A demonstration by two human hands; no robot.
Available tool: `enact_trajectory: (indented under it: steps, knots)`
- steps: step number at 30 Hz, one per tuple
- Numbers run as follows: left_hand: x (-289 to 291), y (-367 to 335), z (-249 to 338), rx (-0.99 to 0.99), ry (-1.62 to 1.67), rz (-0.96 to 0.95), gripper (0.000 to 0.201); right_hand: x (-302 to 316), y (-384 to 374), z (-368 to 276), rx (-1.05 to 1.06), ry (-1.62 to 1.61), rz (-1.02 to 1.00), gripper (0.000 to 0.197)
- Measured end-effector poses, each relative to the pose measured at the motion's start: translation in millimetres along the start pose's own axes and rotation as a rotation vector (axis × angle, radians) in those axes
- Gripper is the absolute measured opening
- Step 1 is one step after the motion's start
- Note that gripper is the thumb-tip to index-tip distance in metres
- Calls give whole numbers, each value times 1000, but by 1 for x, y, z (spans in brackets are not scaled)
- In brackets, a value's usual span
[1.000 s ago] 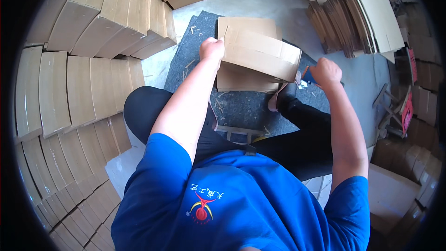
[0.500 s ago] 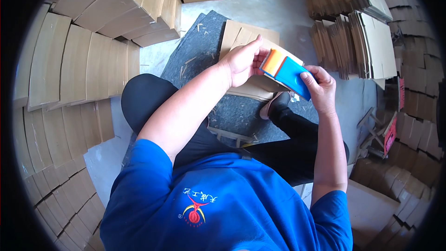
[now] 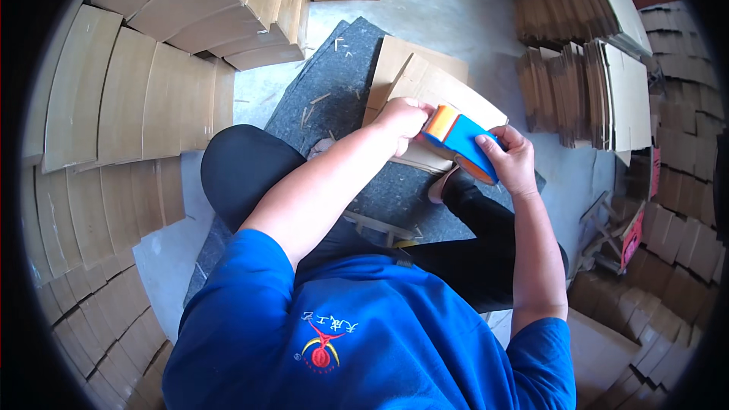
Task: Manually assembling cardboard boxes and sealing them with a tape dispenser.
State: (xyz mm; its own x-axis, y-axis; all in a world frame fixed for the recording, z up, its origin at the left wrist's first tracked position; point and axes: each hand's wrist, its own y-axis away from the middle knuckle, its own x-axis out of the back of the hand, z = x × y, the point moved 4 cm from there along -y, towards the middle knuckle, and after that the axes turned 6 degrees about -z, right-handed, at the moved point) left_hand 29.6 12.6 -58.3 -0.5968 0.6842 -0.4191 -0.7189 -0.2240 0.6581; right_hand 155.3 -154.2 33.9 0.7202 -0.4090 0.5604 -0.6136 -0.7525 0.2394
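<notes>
A blue and orange tape dispenser (image 3: 468, 144) is tilted in front of me, gripped along its blue side by my right hand (image 3: 512, 158) with the thumb on top. Its orange front end points toward my left hand (image 3: 403, 123), whose fingers are closed together right at that end. What those fingertips pinch, if anything, is too small to make out. Beneath both hands lies a flat folded cardboard box (image 3: 433, 83), partly hidden by the dispenser and my left hand.
A dark grey mat (image 3: 326, 91) with paper scraps lies under the cardboard. Stacked cartons (image 3: 137, 91) rise on the left. Bundles of flattened cardboard (image 3: 566, 91) stand at the right, near a small wooden folding stool (image 3: 607, 231). My legs flank the mat.
My left hand's fingers have gone from spread out to closed at the dispenser's front end. The dispenser has tilted and shifted slightly left and down in my right hand.
</notes>
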Motion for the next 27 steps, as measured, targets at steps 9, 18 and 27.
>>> enact_trajectory:
  steps: [9,18,27]
  knots:
    - [81,-46,80,-96,-182,213,5,22,-56,-26,-35,392,42,45]
    - [105,-83,61,-82,-213,303,7,1,-91,-19,-122,490,-29,44]
    - [111,-111,11,-107,-115,353,35,-14,-93,-15,-54,567,-12,43]
